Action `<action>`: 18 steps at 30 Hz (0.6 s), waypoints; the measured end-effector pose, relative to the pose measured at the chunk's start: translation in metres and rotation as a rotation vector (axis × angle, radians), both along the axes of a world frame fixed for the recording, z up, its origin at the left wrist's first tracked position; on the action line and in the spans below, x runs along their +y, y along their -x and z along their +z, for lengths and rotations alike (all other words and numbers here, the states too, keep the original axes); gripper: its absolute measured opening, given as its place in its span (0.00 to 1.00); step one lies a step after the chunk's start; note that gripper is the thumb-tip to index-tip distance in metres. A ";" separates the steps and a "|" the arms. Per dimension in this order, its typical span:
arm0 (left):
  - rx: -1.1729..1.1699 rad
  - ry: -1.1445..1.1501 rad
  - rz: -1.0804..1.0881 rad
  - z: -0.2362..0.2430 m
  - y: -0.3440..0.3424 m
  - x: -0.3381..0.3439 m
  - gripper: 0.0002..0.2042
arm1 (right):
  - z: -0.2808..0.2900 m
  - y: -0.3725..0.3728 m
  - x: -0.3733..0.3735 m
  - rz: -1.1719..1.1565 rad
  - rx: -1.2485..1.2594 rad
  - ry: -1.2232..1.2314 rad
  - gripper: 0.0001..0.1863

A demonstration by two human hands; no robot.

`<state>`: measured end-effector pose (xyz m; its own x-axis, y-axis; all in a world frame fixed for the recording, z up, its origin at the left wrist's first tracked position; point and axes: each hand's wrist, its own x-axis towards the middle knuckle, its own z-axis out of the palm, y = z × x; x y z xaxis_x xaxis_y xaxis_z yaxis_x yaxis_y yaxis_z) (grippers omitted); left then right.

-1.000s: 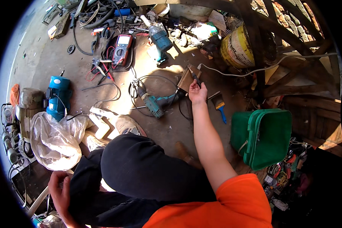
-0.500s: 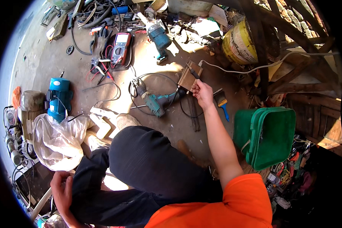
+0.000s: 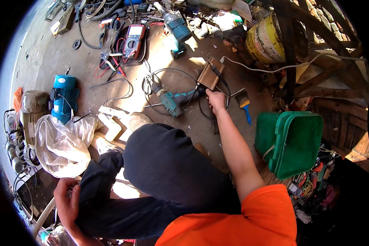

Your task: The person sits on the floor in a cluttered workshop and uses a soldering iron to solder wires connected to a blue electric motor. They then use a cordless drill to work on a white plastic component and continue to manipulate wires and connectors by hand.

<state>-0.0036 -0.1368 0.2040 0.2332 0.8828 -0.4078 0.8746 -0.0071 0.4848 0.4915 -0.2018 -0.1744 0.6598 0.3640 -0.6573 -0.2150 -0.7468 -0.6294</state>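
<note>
My right hand [image 3: 215, 101] reaches out over the dirt floor, fingers curled around the black cord at the rear end of a teal power tool [image 3: 173, 101]. The tool lies on its side inside loops of black cable [image 3: 168, 73]. Just beyond the hand lies a small brown wooden board [image 3: 210, 76]. My left hand [image 3: 67, 201] is low at the left, resting against my dark trouser leg [image 3: 168, 164]; I cannot tell whether it holds anything.
A blue-handled paintbrush [image 3: 245, 105] lies right of the hand. A green bucket [image 3: 293, 141] lies on its side at the right, a yellow bucket [image 3: 265, 40] behind. A multimeter [image 3: 134, 38], another teal drill [image 3: 177, 26], a blue motor [image 3: 64, 96] and a plastic bag [image 3: 60, 143] surround me.
My right hand has come back from beside the wooden board to the rear end of the teal power tool and closed there. The left hand stays by my leg.
</note>
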 end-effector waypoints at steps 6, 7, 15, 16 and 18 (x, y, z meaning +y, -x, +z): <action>-0.010 0.017 -0.025 0.004 -0.001 0.000 0.03 | -0.007 0.006 0.003 -0.308 0.312 -0.164 0.09; -0.013 0.020 -0.026 0.003 0.000 0.000 0.03 | -0.010 0.006 0.002 -0.290 0.287 -0.162 0.10; -0.007 0.060 -0.011 0.006 0.005 -0.002 0.04 | 0.001 0.003 -0.008 -0.093 0.100 -0.125 0.17; -0.008 0.066 -0.017 0.006 0.004 -0.002 0.04 | 0.004 0.003 -0.008 -0.141 0.106 -0.142 0.18; -0.007 0.077 -0.028 0.006 0.003 -0.002 0.04 | 0.011 0.000 -0.010 -0.130 0.091 -0.130 0.19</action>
<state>-0.0069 -0.1387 0.2103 0.2610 0.8418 -0.4726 0.8710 0.0057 0.4912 0.4920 -0.2117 -0.1637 0.6470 0.3656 -0.6691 -0.3643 -0.6227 -0.6925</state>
